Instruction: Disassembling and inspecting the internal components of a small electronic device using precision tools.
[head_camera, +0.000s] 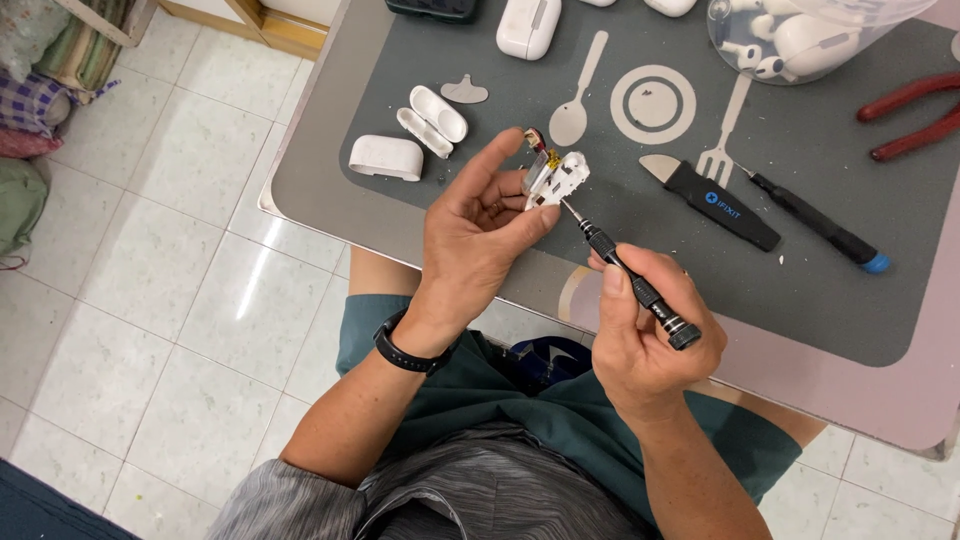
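My left hand (478, 228) holds a small white plastic inner frame (558, 179) with yellow and metal parts showing, pinched between thumb and fingers above the table's near edge. My right hand (650, 335) grips a black precision screwdriver (632, 280). Its thin tip touches the lower side of the white frame. A black band sits on my left wrist.
On the grey mat (820, 290) lie white case shell pieces (386, 156), two white inserts (436, 115), a black pry tool (722, 204), a black driver with a blue cap (820, 232), red-handled pliers (912, 112), a clear tub of earbuds (800, 35) and a white case (527, 27).
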